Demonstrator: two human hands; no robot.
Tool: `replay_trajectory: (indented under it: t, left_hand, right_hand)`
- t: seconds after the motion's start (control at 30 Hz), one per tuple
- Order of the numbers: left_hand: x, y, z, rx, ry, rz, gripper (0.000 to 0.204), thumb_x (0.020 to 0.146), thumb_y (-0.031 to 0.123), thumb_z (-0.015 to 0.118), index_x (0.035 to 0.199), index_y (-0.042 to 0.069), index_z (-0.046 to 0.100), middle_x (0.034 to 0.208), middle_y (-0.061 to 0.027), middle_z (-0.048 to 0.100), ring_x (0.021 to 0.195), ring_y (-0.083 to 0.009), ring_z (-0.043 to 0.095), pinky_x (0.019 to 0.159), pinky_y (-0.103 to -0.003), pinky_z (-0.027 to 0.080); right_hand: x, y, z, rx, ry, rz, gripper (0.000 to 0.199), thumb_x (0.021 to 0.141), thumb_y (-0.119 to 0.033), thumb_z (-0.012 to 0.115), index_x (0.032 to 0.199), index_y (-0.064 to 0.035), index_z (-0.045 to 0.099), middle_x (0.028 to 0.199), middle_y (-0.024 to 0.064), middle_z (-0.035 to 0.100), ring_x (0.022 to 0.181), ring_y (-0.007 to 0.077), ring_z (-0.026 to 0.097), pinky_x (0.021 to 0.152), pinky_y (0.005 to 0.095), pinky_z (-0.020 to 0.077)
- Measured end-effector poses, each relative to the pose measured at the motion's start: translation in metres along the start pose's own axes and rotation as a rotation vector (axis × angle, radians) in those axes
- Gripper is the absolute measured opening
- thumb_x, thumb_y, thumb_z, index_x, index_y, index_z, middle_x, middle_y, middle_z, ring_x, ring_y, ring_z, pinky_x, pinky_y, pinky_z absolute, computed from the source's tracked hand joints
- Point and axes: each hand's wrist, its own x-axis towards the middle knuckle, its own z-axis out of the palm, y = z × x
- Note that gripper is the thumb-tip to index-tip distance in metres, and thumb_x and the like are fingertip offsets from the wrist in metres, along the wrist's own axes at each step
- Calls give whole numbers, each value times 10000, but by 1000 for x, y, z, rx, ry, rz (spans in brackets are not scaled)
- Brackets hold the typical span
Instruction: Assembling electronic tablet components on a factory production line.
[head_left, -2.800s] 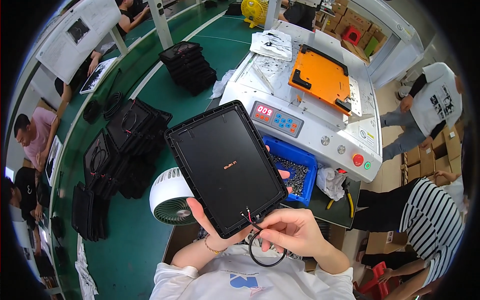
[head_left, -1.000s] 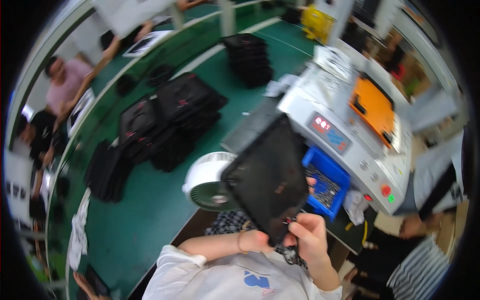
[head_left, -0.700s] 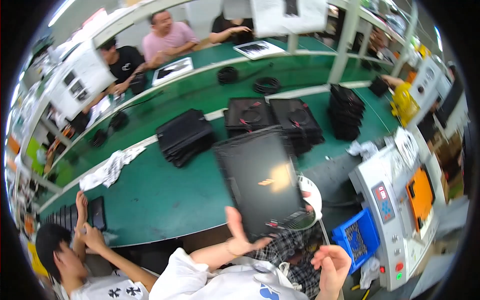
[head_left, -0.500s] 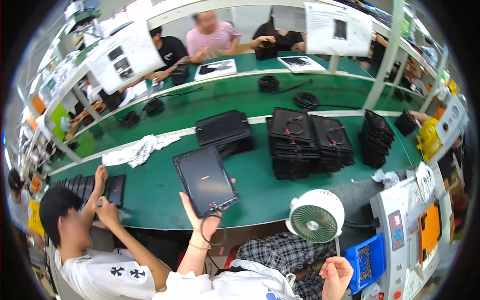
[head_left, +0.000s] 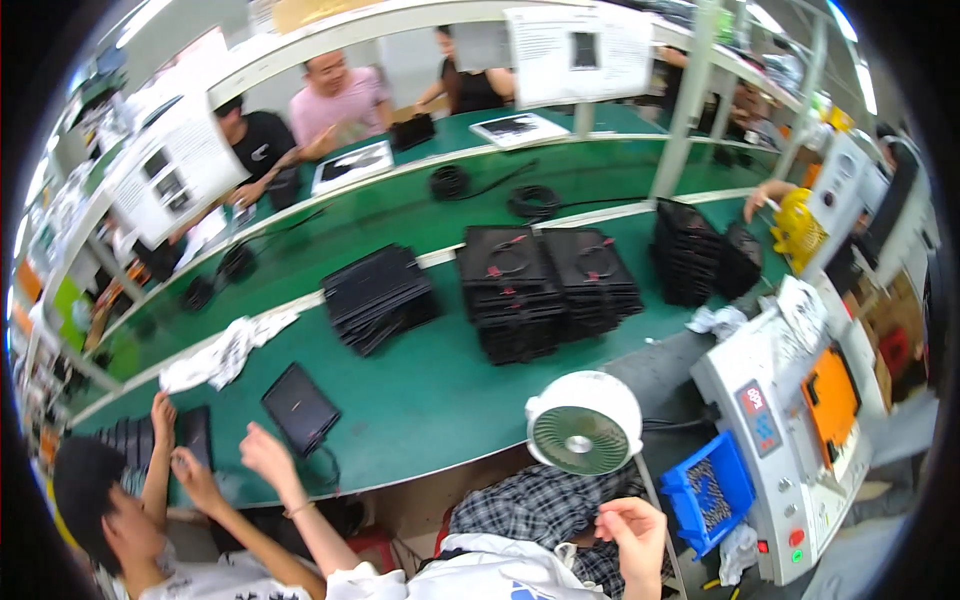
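Note:
A flat black panel with a raised rim (head_left: 302, 408) lies on the green bench, its cable end toward the near edge. Just left of it is my left hand (head_left: 268, 458), apart from the panel, holding nothing, with the fingers loosely bent. My right hand (head_left: 635, 535) is raised over my lap at the lower right, below the white fan (head_left: 584, 422). Its thumb and fingertips come together; anything small between them is too hidden to make out.
Stacks of black panels (head_left: 380, 295) (head_left: 510, 300) stand along the bench (head_left: 430, 430). On the left a co-worker (head_left: 110, 500) handles dark pieces near a white cloth (head_left: 225, 355). A blue bin of small parts (head_left: 708, 492) sits beside a grey machine (head_left: 770, 430).
The black panel has gone from my left hand to the bench at the left, and that hand has let go. The whole view has turned right. My right hand stays pinched.

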Motion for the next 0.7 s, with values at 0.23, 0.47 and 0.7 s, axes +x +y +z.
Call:
replay_trajectory:
  t: [0.23,0.47,0.7]
  left_hand:
    - [-17,84,162,293,-14,624,339,980,284,479,1010,-22,622,945,-84,655,818,-153,620,746,-283,501]
    - [-49,120,358,432,-386,729,346,924,292,546,966,-45,615,953,-180,600,747,-291,593,672,-333,479]
    - [28,58,387,622,-514,673,371,819,269,635,678,-74,615,590,-222,560,571,-259,603,587,-388,451]
  right_hand:
    - [-14,-4,-19,56,116,-37,132,843,-17,639,954,55,645,801,98,671,663,124,627,605,213,485]
    - [-41,-18,-58,-181,407,-285,124,872,2,595,973,61,636,835,104,664,685,139,640,638,228,507]
    - [-35,-44,-126,-1261,441,-317,183,813,-129,636,955,-22,680,899,144,654,804,309,638,707,349,514]
